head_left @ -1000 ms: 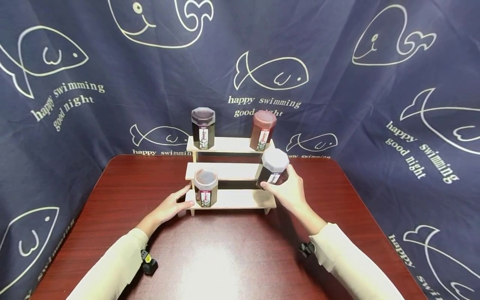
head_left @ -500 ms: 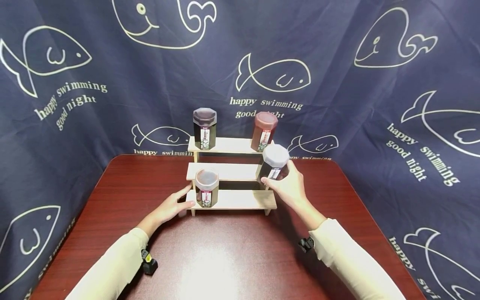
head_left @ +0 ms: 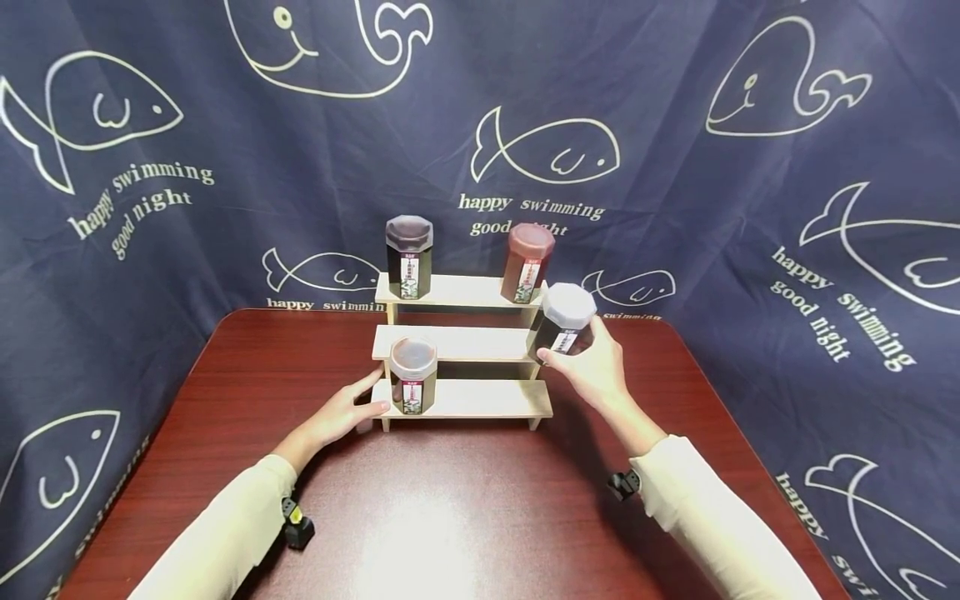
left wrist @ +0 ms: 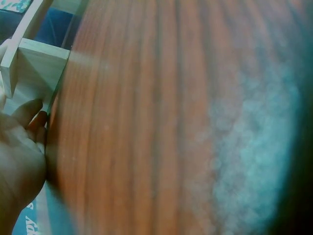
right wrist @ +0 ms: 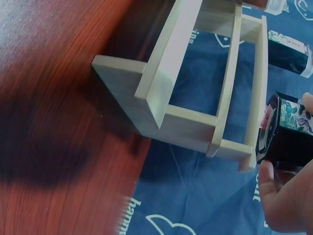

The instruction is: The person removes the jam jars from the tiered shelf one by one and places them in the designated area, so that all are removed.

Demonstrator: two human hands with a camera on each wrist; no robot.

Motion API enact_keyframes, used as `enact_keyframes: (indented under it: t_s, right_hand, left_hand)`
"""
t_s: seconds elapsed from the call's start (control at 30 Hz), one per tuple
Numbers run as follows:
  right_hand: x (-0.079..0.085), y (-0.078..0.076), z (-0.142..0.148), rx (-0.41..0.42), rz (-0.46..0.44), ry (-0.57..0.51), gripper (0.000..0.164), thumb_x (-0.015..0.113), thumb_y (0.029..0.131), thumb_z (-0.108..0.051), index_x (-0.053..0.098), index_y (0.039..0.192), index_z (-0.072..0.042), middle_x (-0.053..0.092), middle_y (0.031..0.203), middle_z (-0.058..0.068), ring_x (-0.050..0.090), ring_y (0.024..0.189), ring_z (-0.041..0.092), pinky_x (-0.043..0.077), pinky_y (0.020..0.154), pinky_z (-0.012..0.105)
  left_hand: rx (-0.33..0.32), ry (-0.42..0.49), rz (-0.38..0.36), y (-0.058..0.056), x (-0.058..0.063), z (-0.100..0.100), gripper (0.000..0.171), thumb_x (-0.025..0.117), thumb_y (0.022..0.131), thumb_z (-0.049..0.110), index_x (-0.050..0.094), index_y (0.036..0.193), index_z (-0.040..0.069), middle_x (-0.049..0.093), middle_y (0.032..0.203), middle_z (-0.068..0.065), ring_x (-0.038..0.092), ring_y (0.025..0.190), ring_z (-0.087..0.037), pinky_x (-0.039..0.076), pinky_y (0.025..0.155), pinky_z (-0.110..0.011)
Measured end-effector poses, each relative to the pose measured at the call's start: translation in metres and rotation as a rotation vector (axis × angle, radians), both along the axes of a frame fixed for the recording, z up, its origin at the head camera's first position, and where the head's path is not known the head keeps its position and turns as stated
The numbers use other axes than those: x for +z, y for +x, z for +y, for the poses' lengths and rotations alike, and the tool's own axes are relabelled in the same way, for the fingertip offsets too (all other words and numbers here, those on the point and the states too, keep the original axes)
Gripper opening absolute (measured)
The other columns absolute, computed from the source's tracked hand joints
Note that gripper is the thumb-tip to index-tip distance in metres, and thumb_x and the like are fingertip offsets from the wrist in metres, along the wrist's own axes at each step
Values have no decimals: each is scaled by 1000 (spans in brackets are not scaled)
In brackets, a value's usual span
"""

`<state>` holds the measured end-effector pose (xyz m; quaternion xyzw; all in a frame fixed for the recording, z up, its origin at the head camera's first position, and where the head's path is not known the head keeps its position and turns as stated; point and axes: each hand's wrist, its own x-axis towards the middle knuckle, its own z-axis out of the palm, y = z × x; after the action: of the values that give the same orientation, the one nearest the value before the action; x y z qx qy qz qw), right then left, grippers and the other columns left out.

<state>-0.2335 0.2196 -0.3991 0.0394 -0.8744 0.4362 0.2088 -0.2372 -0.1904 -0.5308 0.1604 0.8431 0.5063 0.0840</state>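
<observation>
My right hand (head_left: pixel 598 367) grips a dark octagonal jar (head_left: pixel 553 337) with a white lid, thumb across its front and fingers on the far side. The jar leans and overlaps the right end of the middle shelf; its dark base end shows in the right wrist view. My left hand (head_left: pixel 335 415) is at the left end of a three-tier wooden rack (head_left: pixel 480 398), thumb at the bottom shelf's corner and straight fingers along the side. In the left wrist view its fingertips (left wrist: pixel 30 111) lie against the side panel. Near that thumb stands a clear-lidded jar (head_left: pixel 413 379) on the bottom shelf.
On the top shelf stand a dark purple jar (head_left: pixel 409 260) at the left and a reddish jar (head_left: pixel 527 265) at the right. The rack rests near the back edge of a glossy reddish-brown table (head_left: pixel 465 492). A blue curtain (head_left: pixel 360 167) hangs behind.
My right hand has shifted right and slightly up with the white-lidded jar, uncovering more of the middle shelf. The left hand stays at the rack's end, and the other jars keep their places.
</observation>
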Motion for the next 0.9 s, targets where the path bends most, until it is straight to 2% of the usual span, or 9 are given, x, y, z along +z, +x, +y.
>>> enact_keyframes:
  t_s: [0.47, 0.9]
  right_hand:
    - [2, -7, 30, -80, -4, 77, 67, 94, 68, -24, 60, 125, -11, 72, 99, 10, 65, 83, 21, 52, 75, 33]
    - [-7, -19, 62, -89, -46, 107, 69, 93, 70, -24, 59, 128, -9, 72, 108, 13, 67, 91, 24, 51, 81, 37]
  left_hand:
    - [-4, 0, 9, 0, -2, 0, 80, 69, 96, 31, 29, 157, 1, 29, 161, -16, 23, 148, -37, 18, 119, -57]
    - [-7, 2, 14, 1, -1, 0, 80, 69, 95, 32, 29, 158, 2, 28, 162, -16, 23, 148, -38, 17, 119, -57]
